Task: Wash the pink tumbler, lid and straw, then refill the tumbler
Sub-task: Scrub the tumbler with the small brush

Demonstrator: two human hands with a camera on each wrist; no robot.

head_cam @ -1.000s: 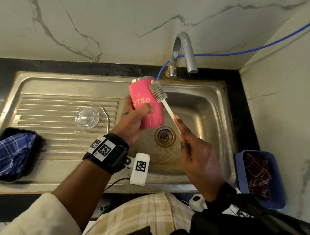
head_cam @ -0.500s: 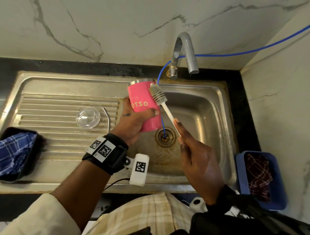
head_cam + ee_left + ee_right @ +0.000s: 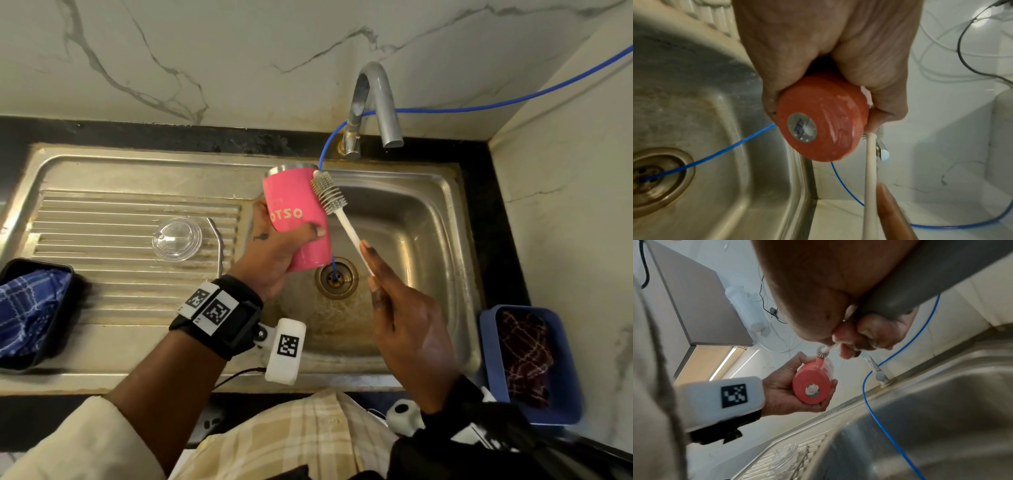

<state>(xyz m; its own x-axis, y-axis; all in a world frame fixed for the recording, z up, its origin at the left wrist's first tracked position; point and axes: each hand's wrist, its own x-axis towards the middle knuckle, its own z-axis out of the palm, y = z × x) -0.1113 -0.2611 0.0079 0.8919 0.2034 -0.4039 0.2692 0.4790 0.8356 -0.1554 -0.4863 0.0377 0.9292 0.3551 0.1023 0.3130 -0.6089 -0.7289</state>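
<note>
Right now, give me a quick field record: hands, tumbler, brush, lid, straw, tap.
left hand: grips pink tumbler over the sink
right hand: holds brush by its handle
brush: bristles against tumbler's outer wall near the rim
lid: on drainboard, off the tumbler
straw: beside lid
tap: no water visible
</note>
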